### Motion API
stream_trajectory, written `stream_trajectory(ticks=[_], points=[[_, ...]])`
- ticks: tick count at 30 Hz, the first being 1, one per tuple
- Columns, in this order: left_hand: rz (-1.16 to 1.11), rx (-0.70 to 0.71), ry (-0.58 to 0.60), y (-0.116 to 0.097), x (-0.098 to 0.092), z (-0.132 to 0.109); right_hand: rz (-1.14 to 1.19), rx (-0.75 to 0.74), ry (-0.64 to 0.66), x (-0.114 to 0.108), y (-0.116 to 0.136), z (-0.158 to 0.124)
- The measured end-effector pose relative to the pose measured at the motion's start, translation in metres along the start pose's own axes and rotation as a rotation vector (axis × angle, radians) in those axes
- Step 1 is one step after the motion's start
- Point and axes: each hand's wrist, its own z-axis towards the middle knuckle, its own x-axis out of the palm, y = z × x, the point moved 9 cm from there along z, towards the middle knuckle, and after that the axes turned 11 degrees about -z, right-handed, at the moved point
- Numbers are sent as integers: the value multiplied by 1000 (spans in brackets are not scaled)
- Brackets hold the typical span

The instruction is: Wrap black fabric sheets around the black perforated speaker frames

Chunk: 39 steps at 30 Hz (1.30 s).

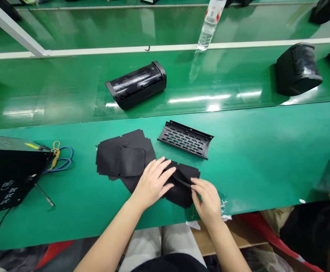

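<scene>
My left hand (153, 182) lies flat with fingers stretched over a black fabric sheet (182, 189) on the green table. My right hand (207, 200) pinches the lifted edge of that same sheet, peeling it up. A stack of several more black fabric sheets (124, 155) lies just left of my hands. A black perforated grille panel (186, 139) rests a little beyond the sheet, untouched.
A black speaker housing (138, 84) lies on the glossy green conveyor belt (68, 90), another black housing (298, 68) at right. A clear water bottle (210, 24) stands on the rail. A black machine (9, 170) with cables (61, 156) sits at left.
</scene>
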Motion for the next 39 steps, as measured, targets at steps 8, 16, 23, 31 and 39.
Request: stream_trajectory(ticks=[8, 16, 23, 31, 39], points=[[23, 38, -85, -10, -7, -4, 140, 235, 25, 0, -19, 3], [-370, -236, 243, -4, -24, -16, 309, 436, 227, 24, -49, 2], [-494, -263, 364, -2, -23, -22, 221, 515, 296, 26, -39, 6], [-633, -214, 538, -45, 4, -26, 32, 278, 490, 42, -26, 22], [-297, -639, 23, 78, -70, -41, 104, 357, 451, 38, -44, 11]])
